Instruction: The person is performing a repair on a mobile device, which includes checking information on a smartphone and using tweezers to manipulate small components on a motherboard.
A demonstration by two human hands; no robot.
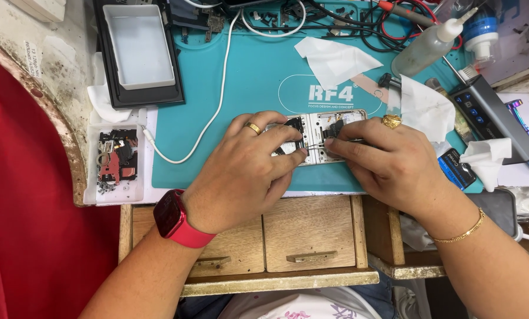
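On the teal mat (246, 77), the opened phone (317, 127) lies near its front edge. The left hand (246, 171) presses on the phone, grasping nothing; the right hand (388, 159) pinches tweezers (314, 146) over it.

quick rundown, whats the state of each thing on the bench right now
opened phone: back off, insides exposed, lying flat on the teal mat
left hand: pressing on the phone
right hand: pinching tweezers over the phone
white tray: empty
parts tray: holding small parts
squeeze bottle: lying tilted, capped
drawers: shut
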